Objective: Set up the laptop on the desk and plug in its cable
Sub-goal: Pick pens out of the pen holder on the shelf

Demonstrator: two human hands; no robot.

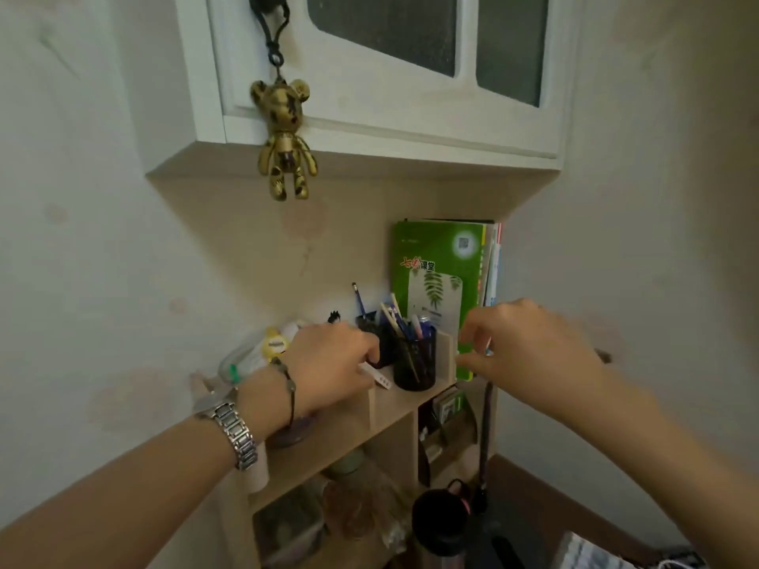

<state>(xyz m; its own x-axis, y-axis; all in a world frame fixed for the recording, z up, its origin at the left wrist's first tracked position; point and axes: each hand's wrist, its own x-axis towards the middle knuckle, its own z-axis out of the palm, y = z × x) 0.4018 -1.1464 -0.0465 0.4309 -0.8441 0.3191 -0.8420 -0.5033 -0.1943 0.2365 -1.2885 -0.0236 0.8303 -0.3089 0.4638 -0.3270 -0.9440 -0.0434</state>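
No laptop is in view. My left hand [328, 359], with a metal watch and a cord bracelet on its wrist, rests on the top of a wooden desk shelf [349, 429], its fingers curled over a small white object with dots [380, 377]. My right hand [530, 351] reaches to the lower right edge of an upright green book [439, 256], thumb and fingers a little apart; whether it grips anything is unclear. A dark cord [487, 429] hangs down the shelf's right side towards the desk.
Two dark pen cups [415, 363] with several pens stand between my hands. A gold bear charm [285, 141] hangs from a white wall cabinet [369, 100] overhead. A black bottle [441, 523] stands on the brown desk [534, 490] below; the shelf compartments hold clutter.
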